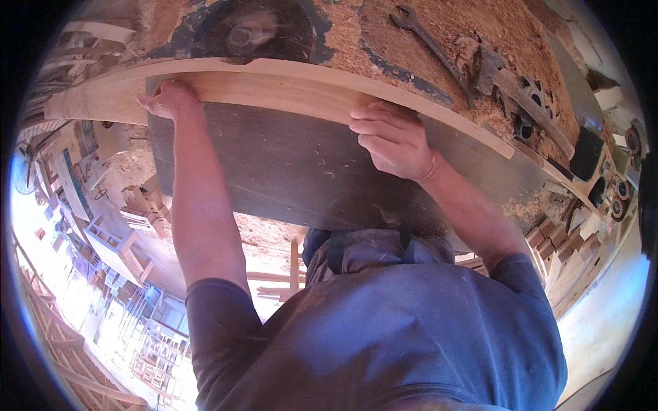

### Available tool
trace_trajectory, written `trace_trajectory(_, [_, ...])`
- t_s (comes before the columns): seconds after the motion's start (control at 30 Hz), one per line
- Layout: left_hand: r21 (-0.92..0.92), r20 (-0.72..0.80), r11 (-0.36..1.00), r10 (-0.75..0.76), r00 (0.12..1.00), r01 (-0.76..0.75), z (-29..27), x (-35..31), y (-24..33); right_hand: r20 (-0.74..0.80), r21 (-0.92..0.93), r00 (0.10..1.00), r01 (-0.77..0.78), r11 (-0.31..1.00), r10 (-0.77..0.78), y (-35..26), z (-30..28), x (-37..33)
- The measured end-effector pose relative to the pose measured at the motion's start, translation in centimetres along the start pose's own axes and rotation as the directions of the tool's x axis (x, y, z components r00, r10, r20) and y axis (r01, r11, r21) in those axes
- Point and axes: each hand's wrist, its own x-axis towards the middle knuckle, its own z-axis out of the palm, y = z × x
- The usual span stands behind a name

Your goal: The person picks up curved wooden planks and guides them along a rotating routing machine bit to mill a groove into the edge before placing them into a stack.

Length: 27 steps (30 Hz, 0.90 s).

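A long pale wooden board lies across the dark flat work table in front of me. My left hand grips its near side toward the left end, thumb pointing outward and the other fingers partly hidden. Farther right, my right hand is closed against the board's near edge with its fingers curled, the fingertips out of sight. Just beyond the board sits a dark round machine part with a hub at its middle, which looks blurred.
Sawdust covers the far surface. An open-ended wrench, a hammer-like tool and toothed metal parts lie there. Cut wood pieces are stacked at right. A wooden frame and more timber stand at left.
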Motion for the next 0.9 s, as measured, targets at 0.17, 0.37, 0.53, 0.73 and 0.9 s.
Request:
trace_trajectory(0.17, [-0.119, 0.001, 0.993, -0.019, 1.000, 0.019, 0.1, 3.2, -1.8, -0.035, 0.040, 0.999, -0.015, 0.999, 0.016, -0.4, 1.9, 1.9])
trace_trajectory(0.37, [-0.520, 0.162, 0.845, -0.050, 0.986, 0.128, -1.5, 9.9, -5.4, 0.003, 0.045, 1.000, -0.020, 0.999, 0.020, -0.6, 4.0, 3.9])
trace_trajectory(0.53, [0.017, 0.132, 1.000, 0.014, 0.991, -0.016, -0.2, 10.0, -3.8, -0.024, -0.010, 1.000, -0.002, 1.000, 0.001, -0.3, 6.0, 5.0])
trace_trajectory(0.73, [-0.621, 0.501, 0.637, -0.125, 0.857, 0.456, -1.4, 15.1, -6.2, -0.007, -0.031, 1.000, -0.024, 0.999, 0.024, -0.6, 7.3, 6.1])
trace_trajectory(0.9, [-0.817, 0.479, 0.511, 0.338, 0.810, 0.269, -2.7, 21.4, -11.6, -0.051, 0.009, 0.999, -0.004, 1.000, 0.004, -1.1, 8.6, 7.5])
